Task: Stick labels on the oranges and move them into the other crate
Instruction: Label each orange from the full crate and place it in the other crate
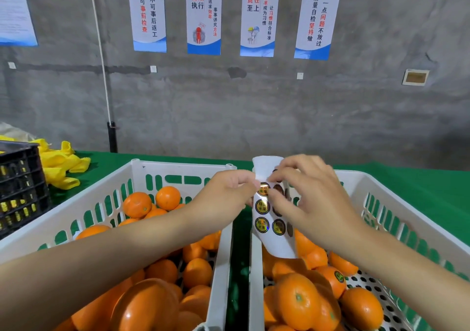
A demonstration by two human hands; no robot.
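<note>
Mid-task: peeling another label.
Left hand (229, 190) pinches the label sheet (267, 244) above the gap between the crates, and right hand (310, 198) pinches at a sticker (263, 189). The left crate (178, 167) is heaped with oranges (195, 272); the right crate (381, 203) holds several, including one labelled orange (335, 277).

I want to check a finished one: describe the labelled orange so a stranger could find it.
Look in the right white crate. Midway along, beside its bare perforated floor, lies the labelled orange: it alone shows a dark round sticker on top.

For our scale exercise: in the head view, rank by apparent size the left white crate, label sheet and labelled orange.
1. left white crate
2. label sheet
3. labelled orange
The sheet is held nearer the camera, which enlarges it.
</note>
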